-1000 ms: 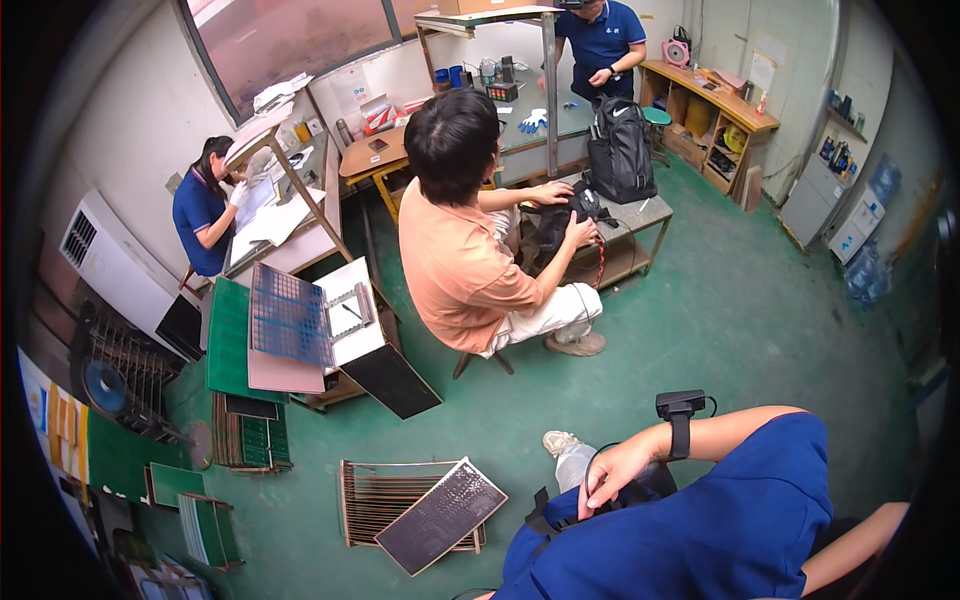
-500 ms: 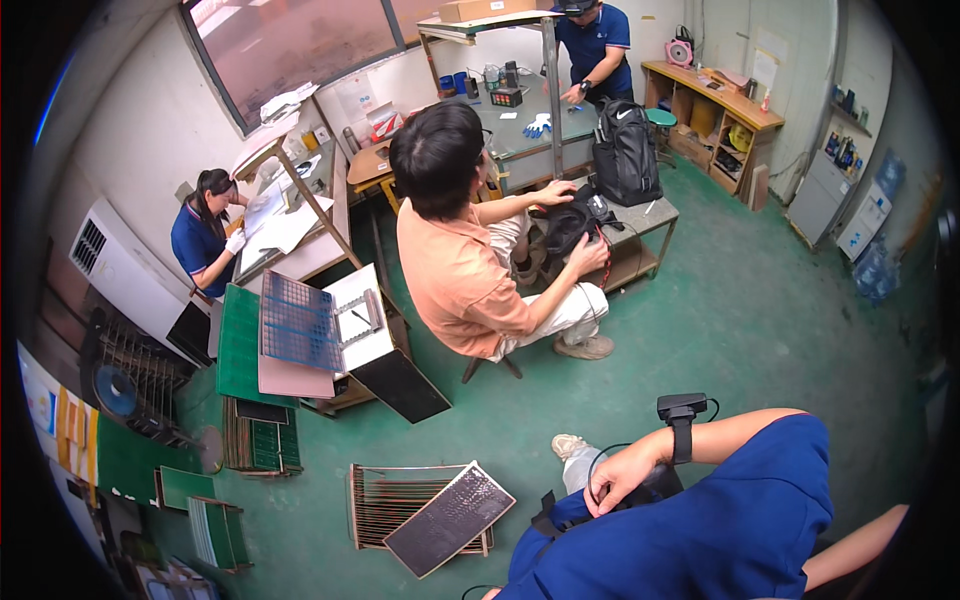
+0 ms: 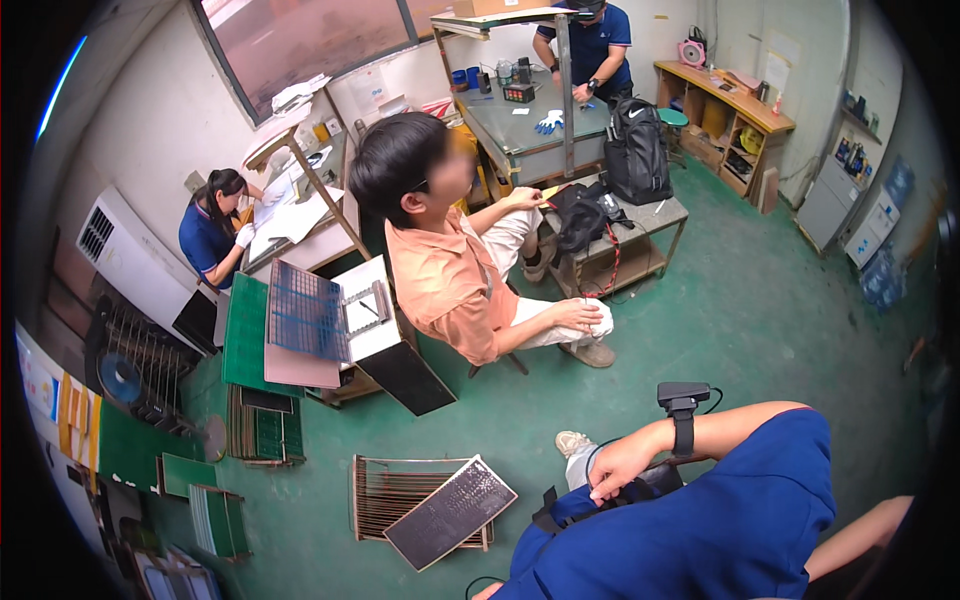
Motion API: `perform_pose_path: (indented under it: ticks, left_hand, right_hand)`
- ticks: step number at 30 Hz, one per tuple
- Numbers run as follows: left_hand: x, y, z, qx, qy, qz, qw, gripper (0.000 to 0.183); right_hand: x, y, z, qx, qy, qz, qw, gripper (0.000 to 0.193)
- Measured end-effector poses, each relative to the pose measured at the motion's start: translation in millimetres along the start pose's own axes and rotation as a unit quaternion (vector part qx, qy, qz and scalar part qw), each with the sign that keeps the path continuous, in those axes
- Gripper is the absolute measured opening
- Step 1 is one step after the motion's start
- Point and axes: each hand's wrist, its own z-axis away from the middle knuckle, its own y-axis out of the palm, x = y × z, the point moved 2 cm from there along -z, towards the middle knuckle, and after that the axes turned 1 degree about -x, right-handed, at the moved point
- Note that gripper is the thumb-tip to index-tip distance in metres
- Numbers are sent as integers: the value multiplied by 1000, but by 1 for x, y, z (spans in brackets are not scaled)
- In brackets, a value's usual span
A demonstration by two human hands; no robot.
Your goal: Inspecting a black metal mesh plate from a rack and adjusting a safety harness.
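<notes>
My right hand (image 3: 618, 472) is at my waist, beside a black strap (image 3: 546, 512) and a dark pouch (image 3: 655, 484) over my blue shirt. Its fingers are bent and pressed together; what they pinch is hidden. A black device on a band (image 3: 684, 400) sits on that wrist, with a thin cable running from it. Of my left hand (image 3: 490, 592), only a sliver of skin shows at the lower edge beside a dark cable, and its fingers are out of sight. Another bare forearm (image 3: 862, 538) appears at the lower right; whose it is I cannot tell.
A dark panel (image 3: 452, 512) lies slantwise on a wire rack (image 3: 405, 475) on the green floor. A seated person in orange (image 3: 450, 290) is beside a bench with a black backpack (image 3: 637, 150). Two people in blue are at tables behind. Panels lean at left.
The person in orange has turned the head to the right and rested one hand on a knee, the other near a yellow item. My right hand stays at my waist. The view has shifted slightly.
</notes>
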Motion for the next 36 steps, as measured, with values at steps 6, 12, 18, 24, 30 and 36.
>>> perform_pose_path:
  ticks: [6,12,18,24,30,36]
  left_hand:
    - [63,-10,-7,49,4,7,999,31]
    - [-1,0,17,-35,89,-49,994,18]
    - [-31,-17,31,-178,204,72,960,18]
    - [-40,-14,17,-247,236,66,938,15]
    - [-18,-3,9,-236,208,53,948,14]
    - [-13,2,5,-257,202,103,939,15]
  right_hand:
    - [24,-11,6,25,96,32,995,37]
    - [43,-13,1,17,72,107,991,34]
    - [63,-11,-6,19,117,124,985,29]
    - [58,-8,-18,40,56,131,989,26]
    - [51,-12,-22,56,29,129,990,28]
    - [41,-9,-19,59,33,123,990,28]
